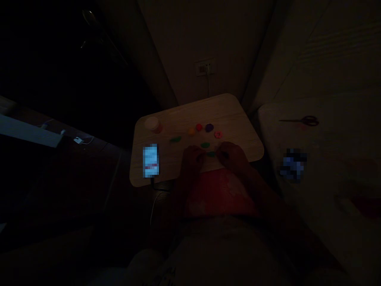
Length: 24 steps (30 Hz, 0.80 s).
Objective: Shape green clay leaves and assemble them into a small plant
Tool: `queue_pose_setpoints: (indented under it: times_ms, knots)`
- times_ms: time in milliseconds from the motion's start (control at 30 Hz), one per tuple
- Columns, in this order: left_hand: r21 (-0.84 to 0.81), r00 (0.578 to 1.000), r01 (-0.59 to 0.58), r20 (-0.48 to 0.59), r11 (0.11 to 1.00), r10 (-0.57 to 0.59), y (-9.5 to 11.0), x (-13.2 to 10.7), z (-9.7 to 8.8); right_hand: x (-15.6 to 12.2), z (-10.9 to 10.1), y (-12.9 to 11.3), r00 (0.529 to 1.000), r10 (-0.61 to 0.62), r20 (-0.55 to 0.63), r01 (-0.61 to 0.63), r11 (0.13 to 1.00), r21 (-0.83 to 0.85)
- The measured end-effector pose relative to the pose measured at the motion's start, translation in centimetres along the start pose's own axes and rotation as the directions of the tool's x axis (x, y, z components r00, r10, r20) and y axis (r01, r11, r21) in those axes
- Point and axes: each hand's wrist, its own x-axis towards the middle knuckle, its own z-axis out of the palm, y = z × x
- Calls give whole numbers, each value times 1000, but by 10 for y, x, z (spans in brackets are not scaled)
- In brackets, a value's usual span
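The light is very dim. Over the front of the small wooden table, my left hand is curled with its fingertips at the left end of a small green clay piece. My right hand, also closed, has its fingertips at the right end of that piece. Just beyond lies a green leaf-shaped clay piece, and a longer green one is farther left. Behind them sit an orange lump, a red ball, a purple lump and a pink flower-like piece.
A lidded tub stands at the table's back left. A lit phone with a cable is at the left edge. Scissors lie on the pale surface to the right. A wall socket holds a plugged-in cord.
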Motion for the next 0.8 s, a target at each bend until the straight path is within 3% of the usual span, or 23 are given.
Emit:
queue_pose_setpoints:
  times_ms: [167, 267, 800]
  knots:
    - [-5, 995, -1, -99, 1000, 0, 3, -2, -4, -4, -1, 2, 992, 13, -125, 3, 992, 124]
    - [8, 989, 22, -145, 1000, -20, 1, -2, -3, -5, 0, 3, 992, 6, -126, 8, 994, 107]
    - [66, 1000, -9, 30, 998, 7, 5, -2, -4, -3, 4, -1, 1000, -8, -21, 7, 1000, -29]
